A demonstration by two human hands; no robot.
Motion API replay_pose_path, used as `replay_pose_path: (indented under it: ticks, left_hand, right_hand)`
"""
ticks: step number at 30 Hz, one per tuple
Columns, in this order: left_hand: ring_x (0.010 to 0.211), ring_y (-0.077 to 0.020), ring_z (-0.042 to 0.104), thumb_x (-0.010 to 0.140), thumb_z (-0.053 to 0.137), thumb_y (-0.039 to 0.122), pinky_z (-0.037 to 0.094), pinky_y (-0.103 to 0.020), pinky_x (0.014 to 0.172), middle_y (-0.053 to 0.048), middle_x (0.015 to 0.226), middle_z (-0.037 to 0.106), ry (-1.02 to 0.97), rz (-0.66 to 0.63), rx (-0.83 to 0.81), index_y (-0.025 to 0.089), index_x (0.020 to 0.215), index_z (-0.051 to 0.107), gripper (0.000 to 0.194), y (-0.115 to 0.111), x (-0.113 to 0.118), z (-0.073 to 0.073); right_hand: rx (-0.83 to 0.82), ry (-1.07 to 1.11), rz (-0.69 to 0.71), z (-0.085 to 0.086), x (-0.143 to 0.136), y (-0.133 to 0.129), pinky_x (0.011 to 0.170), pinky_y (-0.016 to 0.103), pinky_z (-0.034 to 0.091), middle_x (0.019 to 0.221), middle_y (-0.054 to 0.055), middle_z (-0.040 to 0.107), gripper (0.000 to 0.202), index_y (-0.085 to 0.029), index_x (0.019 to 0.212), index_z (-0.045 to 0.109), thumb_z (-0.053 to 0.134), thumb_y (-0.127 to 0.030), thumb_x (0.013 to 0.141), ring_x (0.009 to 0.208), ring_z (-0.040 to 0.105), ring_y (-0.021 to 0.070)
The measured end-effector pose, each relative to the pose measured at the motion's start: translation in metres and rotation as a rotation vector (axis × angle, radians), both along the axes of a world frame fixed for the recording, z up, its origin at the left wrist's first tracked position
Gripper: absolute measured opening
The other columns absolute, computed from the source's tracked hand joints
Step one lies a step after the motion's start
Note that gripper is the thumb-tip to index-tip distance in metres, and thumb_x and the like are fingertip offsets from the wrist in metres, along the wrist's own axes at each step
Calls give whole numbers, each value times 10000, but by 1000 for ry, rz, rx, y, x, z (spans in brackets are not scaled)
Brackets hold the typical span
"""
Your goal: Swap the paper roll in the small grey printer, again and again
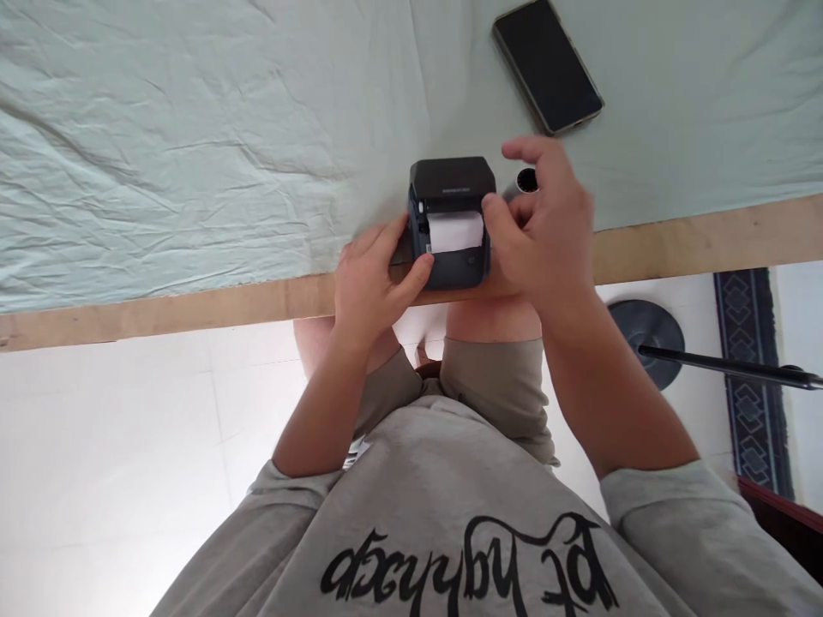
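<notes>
A small dark printer-like device (453,270) sits at the table's front edge with its lid raised. White paper (455,231) lies in its opening. My left hand (379,278) rests against the device's left side, its thumb on the front left part and its fingers spread along the side. At the right side, the thumb of my right hand (543,223) touches the device near the opening, while the index finger is stretched out and apart. A small round object with a black face (527,180) shows beside my right fingers, partly covered by them.
A black phone (549,68) lies farther back on the pale green cloth (257,128). The table's bare wooden edge (257,302) runs in front of me. A stand with a round black base (646,338) is on the floor at the right.
</notes>
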State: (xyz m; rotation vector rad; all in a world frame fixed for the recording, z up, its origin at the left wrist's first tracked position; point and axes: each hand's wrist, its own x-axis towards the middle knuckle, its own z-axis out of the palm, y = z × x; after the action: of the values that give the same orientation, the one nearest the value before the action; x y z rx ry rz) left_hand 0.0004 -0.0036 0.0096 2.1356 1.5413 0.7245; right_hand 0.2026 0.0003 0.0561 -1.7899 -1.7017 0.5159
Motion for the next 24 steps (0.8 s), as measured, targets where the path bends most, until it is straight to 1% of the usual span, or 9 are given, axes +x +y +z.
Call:
replay_pose_path:
  ticks: [4, 7, 9, 11, 13, 16, 19, 21, 24]
  left_hand:
    - [1102, -302, 675, 997, 432, 647, 522, -412, 939, -105, 1183, 729, 3, -3, -3, 239, 1394, 620, 599, 0, -1, 0]
    - [1091, -297, 676, 1002, 418, 654, 522, -409, 941, -105, 1161, 731, 5, 1, -5, 231, 1401, 618, 615, -1, -1, 0]
    - [1077, -295, 679, 1004, 417, 654, 521, -413, 949, -103, 1139, 734, -1, 1, -9, 224, 1402, 619, 619, -1, 0, 0]
    - [1077, -302, 679, 1005, 421, 651, 517, -426, 964, -108, 1136, 735, -9, -2, -13, 209, 1404, 618, 627, -2, 0, 0]
    - [1087, -312, 678, 1008, 412, 662, 511, -439, 977, -124, 1146, 734, -12, -5, -14, 183, 1406, 619, 657, -2, 0, 0]
    - [1097, -324, 674, 1015, 327, 719, 503, -452, 977, -150, 1149, 727, -9, -24, -16, 142, 1418, 609, 758, -2, -1, 0]
    - [1129, -320, 664, 1026, 133, 741, 490, -456, 992, -152, 1160, 724, -14, -51, -14, 154, 1436, 587, 848, -3, -2, 0]
    - [1146, -306, 660, 1022, 34, 732, 484, -445, 1001, -138, 1173, 725, -23, -49, -7, 179, 1437, 583, 883, -3, -3, 0]
    - [1144, -293, 663, 1012, -13, 732, 487, -430, 983, -123, 1178, 723, -39, -43, -1, 203, 1431, 588, 903, -4, -4, -1]
  right_hand:
    - [122, 1, 41, 16, -3, 15, 790, 393, 538, 570, -85, 612, 294, -237, 1228, 522, 503, -212, 935, 573, 642, 190]
    - [145, -22, 64, 21, -4, 23, 786, 396, 536, 686, -63, 685, 228, -256, 1116, 504, 551, -186, 904, 597, 647, 187]
    - [52, -112, 90, 23, -7, 27, 791, 415, 533, 838, -32, 749, 185, -274, 1019, 526, 595, -181, 875, 656, 654, 196]
    - [-68, -242, 146, 24, -10, 32, 798, 452, 526, 973, -2, 775, 143, -279, 947, 569, 607, -174, 857, 766, 669, 233]
    - [-168, -379, 209, 25, -12, 38, 769, 489, 517, 1010, 32, 774, 133, -285, 927, 621, 604, -178, 849, 850, 666, 285]
    - [-224, -509, 298, 23, -12, 49, 700, 492, 514, 940, 68, 752, 215, -304, 986, 692, 654, -186, 809, 791, 630, 284]
    - [-229, -531, 391, 19, -10, 61, 702, 489, 530, 896, 46, 724, 393, -332, 1058, 726, 762, -158, 707, 745, 602, 244]
    - [-251, -524, 410, 19, -11, 67, 741, 475, 536, 848, 28, 694, 396, -317, 1040, 738, 803, -155, 684, 769, 616, 234]
    - [-346, -552, 370, 27, -19, 70, 799, 439, 522, 802, 18, 654, 347, -282, 1000, 737, 810, -116, 704, 860, 659, 248]
